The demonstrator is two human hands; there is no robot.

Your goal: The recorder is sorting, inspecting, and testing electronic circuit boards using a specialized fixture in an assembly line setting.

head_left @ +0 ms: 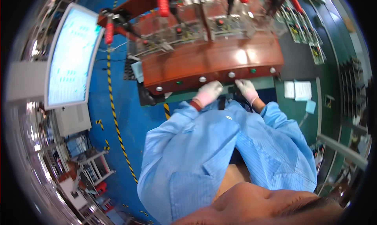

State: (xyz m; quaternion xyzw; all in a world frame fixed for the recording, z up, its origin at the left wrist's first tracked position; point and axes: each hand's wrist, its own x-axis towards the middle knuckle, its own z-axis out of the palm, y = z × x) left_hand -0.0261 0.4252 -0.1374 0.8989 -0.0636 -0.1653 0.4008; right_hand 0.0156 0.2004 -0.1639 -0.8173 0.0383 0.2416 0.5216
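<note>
My left hand (pixel 209 92), in a white glove, is at the front edge of the bench, its fingers curled together. My right hand (pixel 247 90), also gloved, lies a little to the right with its fingers bent in. A dark object (pixel 237 94) sits beside the right fingers, too unclear to name; what either hand holds, if anything, is hidden. Just beyond both hands stands a wide red-brown test fixture (pixel 212 60). Round silver buttons (pixel 231 74) and green ones (pixel 179 82) line its front. Clear plates and red-handled toggle clamps (pixel 163 6) are on top.
A lit monitor (pixel 72 58) stands at the left. Green circuit boards (pixel 296 30) lie at the far right beside a dark mat (pixel 298 64). White paper sheets (pixel 302 90) rest on the green bench at right. Yellow-black tape (pixel 115 115) marks the blue floor.
</note>
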